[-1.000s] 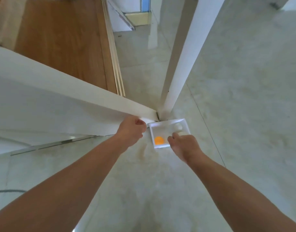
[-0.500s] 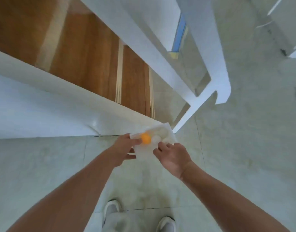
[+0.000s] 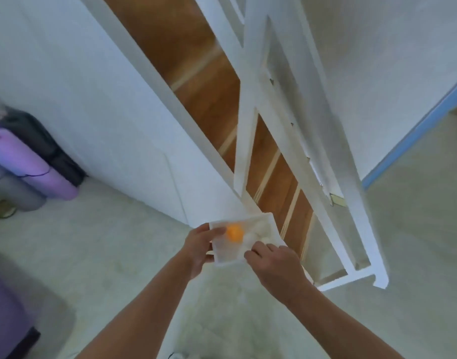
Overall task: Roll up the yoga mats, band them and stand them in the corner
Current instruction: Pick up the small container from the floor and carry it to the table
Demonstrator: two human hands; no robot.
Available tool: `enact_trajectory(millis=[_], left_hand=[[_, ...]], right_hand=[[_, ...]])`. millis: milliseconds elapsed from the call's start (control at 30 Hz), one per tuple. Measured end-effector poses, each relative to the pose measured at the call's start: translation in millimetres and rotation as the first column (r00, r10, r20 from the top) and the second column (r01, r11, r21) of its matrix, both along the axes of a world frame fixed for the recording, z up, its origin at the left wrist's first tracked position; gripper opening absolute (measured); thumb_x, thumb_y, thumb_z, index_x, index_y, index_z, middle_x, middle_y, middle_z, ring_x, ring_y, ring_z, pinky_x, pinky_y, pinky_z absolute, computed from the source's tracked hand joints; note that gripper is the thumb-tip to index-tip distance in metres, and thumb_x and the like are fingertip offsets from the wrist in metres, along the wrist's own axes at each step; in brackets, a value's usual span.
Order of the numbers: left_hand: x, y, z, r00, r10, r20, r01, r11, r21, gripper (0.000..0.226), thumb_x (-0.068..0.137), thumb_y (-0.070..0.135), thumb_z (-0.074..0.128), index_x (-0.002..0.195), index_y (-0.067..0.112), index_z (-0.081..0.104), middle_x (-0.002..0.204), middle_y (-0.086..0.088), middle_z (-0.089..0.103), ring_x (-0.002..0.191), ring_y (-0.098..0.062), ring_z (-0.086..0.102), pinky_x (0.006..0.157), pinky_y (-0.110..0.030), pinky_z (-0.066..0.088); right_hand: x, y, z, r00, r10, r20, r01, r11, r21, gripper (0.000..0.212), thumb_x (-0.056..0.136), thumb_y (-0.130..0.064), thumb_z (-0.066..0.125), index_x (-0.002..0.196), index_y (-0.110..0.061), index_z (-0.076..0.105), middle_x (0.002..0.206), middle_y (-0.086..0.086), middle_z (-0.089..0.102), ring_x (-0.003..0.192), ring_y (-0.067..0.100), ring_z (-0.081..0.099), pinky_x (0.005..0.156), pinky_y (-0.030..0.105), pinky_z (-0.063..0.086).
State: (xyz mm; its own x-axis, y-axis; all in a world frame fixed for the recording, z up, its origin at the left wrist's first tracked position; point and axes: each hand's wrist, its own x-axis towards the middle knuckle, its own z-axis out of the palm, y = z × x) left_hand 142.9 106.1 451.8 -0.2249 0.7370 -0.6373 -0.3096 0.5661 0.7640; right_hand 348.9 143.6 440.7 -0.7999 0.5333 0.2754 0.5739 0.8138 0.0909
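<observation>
Three rolled mats stand at far left against the wall, a purple one in front, a grey and a dark one beside it; a thin dark band circles the purple roll. Lower left, a purple shape is cut by the frame edge and too blurred to name, maybe another mat.

Moving right, the left hand grips the left edge of a small white tray, thumb over the rim. An orange ball sits in the tray just beside that thumb, with pale round things next to it that I cannot make out. The right hand pinches the tray's near right corner, fingers curled over the rim. Both hands hold it in the air over the floor, in front of the white stair rail and wooden steps.

My guess is the tray holds the bands for the mats, though none are clearly visible. To do this well, I'd say keep the tray level so the ball stays put, carry it over toward the mats, and set it down within reach before freeing a hand.

Motion blur softens the tray; its contents and the mats' tops stay uncertain
</observation>
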Motion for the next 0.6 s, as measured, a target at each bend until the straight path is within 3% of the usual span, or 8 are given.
enact_trajectory(millis=[167,300,433,533,600], left_hand=[[-81.9,-50.5,43.1,0.953,0.299,-0.045,-0.295,0.953,0.074,0.009,0.095,0.023,0.064,0.101,0.020,0.070,0.093,-0.002,0.074,0.082,-0.021,0.070,0.063,-0.029,0.051],[-167.8,-103.1,56.5,0.864,0.484,-0.136,-0.466,0.873,0.145,0.006,0.092,0.015,0.066,0.097,0.016,0.068,0.097,-0.011,0.072,0.086,-0.025,0.068,0.075,-0.039,0.055],[-241.8,-159.3,65.8,0.760,0.636,-0.135,-0.619,0.772,0.146,0.014,0.084,0.014,0.070,0.097,0.012,0.066,0.098,-0.016,0.072,0.082,-0.026,0.068,0.071,-0.039,0.057],[-286.0,-197.9,71.4,0.662,0.744,-0.093,-0.730,0.668,0.148,0.012,0.088,0.009,0.066,0.099,0.013,0.066,0.092,-0.010,0.070,0.075,-0.022,0.067,0.061,-0.030,0.055],[-308.8,-219.6,75.8,0.583,0.811,-0.058,-0.801,0.585,0.131,0.016,0.089,0.013,0.067,0.105,0.014,0.066,0.095,-0.009,0.071,0.078,-0.023,0.067,0.064,-0.033,0.054]], right_hand=[[-109.8,-20.4,36.8,0.986,0.162,-0.044,-0.158,0.985,0.069,0.031,0.054,0.001,0.082,0.069,-0.021,0.064,0.067,-0.001,0.055,0.043,0.018,0.042,0.043,0.026,0.021],[-213.6,-46.2,48.7,0.950,0.308,-0.054,-0.303,0.950,0.076,0.035,0.045,-0.006,0.085,0.067,-0.024,0.064,0.066,-0.004,0.055,0.043,0.017,0.045,0.038,0.026,0.029],[-306.8,-73.0,63.3,0.865,0.489,-0.112,-0.479,0.872,0.105,0.034,0.046,-0.004,0.084,0.065,-0.022,0.062,0.064,-0.003,0.053,0.043,0.019,0.044,0.040,0.025,0.025],[-370.5,-92.8,73.0,0.784,0.599,-0.161,-0.579,0.800,0.156,0.034,0.047,0.002,0.078,0.061,-0.020,0.055,0.060,-0.001,0.046,0.043,0.021,0.038,0.046,0.026,0.016],[-408.8,-105.0,77.0,0.722,0.668,-0.180,-0.648,0.744,0.165,0.036,0.048,0.005,0.075,0.058,-0.020,0.050,0.058,0.000,0.044,0.042,0.022,0.037,0.046,0.025,0.015]])
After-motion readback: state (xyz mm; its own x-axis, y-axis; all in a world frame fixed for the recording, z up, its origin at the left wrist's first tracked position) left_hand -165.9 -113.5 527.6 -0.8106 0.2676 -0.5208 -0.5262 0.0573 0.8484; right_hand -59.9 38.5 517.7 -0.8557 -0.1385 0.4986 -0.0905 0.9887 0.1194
